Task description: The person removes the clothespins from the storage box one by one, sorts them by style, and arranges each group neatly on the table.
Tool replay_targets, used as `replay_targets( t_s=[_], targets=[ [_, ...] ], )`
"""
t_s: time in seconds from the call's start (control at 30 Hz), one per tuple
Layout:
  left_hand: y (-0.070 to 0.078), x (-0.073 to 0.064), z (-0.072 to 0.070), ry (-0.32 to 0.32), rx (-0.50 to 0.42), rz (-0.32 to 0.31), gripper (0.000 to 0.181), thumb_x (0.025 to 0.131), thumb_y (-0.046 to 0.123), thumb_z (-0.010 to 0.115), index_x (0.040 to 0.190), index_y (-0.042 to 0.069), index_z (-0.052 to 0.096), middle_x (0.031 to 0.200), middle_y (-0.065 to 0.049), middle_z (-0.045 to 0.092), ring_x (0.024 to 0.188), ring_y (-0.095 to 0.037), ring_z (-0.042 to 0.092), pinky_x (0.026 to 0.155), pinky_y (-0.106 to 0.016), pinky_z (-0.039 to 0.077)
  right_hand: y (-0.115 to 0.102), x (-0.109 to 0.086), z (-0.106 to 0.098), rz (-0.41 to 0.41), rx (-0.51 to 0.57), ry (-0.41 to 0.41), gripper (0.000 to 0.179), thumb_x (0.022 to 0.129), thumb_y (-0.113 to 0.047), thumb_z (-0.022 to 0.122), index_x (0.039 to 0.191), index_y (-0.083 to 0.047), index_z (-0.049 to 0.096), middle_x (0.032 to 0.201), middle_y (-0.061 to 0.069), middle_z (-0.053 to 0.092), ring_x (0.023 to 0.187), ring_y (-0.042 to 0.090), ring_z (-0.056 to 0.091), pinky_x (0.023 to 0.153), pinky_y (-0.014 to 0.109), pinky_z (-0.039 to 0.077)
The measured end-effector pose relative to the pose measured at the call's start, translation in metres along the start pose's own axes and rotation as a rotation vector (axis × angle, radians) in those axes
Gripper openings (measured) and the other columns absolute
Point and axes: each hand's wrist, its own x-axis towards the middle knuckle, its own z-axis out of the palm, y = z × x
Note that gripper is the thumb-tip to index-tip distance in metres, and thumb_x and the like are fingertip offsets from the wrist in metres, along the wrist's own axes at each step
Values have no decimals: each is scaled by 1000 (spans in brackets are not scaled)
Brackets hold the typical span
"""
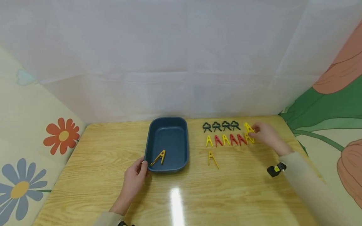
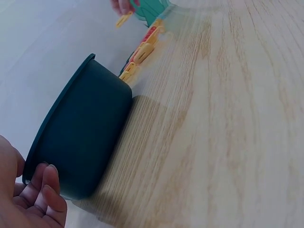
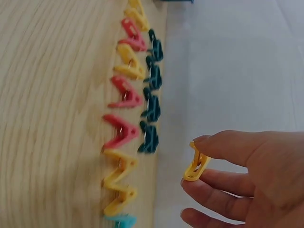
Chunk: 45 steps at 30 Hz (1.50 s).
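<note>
My left hand (image 1: 135,177) grips the near left corner of a dark blue plastic bin (image 1: 145,147), with the thumb at the rim. Inside the bin lies one yellow clothespin (image 1: 162,156). On the right, my right hand (image 1: 266,135) pinches another yellow clothespin (image 3: 195,166) between thumb and fingers, raised above the end of a row of clothespins. That row has yellow ones and red clothespins (image 3: 121,130). Behind it stands a line of several dark green clips (image 1: 216,126). A single yellow clothespin (image 1: 211,158) lies nearer to me, right of the bin.
A wooden table (image 1: 107,147) carries everything, with a white sheet (image 1: 135,62) hanging behind it. In the right wrist view a teal clip (image 3: 121,220) shows at the row's end. Flower-printed cloth (image 1: 63,135) flanks the table.
</note>
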Motion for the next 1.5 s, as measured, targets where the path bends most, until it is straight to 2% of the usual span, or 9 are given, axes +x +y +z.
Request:
replay_targets(
  t_s=[0.43, 0.67, 0.83, 1.17, 1.5],
  targets=[
    [-4, 0, 1, -3, -10, 9, 36, 111, 17, 49, 138, -5, 60, 83, -13, 65, 72, -15, 59, 58, -25, 47, 62, -7, -7, 80, 15, 11, 50, 101, -22, 64, 125, 20, 55, 118, 40, 60, 107, 52, 60, 87, 60, 52],
    [-4, 0, 2, 1, -9, 3, 36, 111, 16, 50, 138, -5, 60, 83, -13, 65, 73, -15, 59, 59, -25, 47, 84, -8, -5, 138, -3, -2, 50, 101, -22, 64, 127, 21, 54, 120, 40, 59, 109, 53, 59, 89, 60, 51],
    [-4, 0, 2, -6, -10, -4, 37, 112, 17, 49, 139, -4, 60, 84, -14, 66, 73, -15, 59, 59, -25, 47, 95, -8, -2, 160, -23, -9, 49, 101, -20, 64, 127, 20, 55, 119, 39, 60, 105, 51, 61, 85, 58, 52],
    [-4, 0, 1, -9, -13, -18, 38, 112, 18, 49, 141, -4, 59, 86, -14, 66, 74, -15, 59, 58, -25, 47, 103, -8, 6, 124, -46, 14, 39, 98, -16, 65, 119, 17, 62, 108, 34, 67, 93, 44, 66, 79, 53, 54],
    [-3, 1, 0, -4, -10, -2, 38, 112, 19, 50, 140, -3, 59, 86, -13, 66, 74, -14, 59, 60, -25, 47, 105, -5, 9, 145, -44, 25, 38, 100, -18, 64, 117, 16, 63, 110, 34, 67, 94, 45, 66, 78, 53, 54]
  ],
)
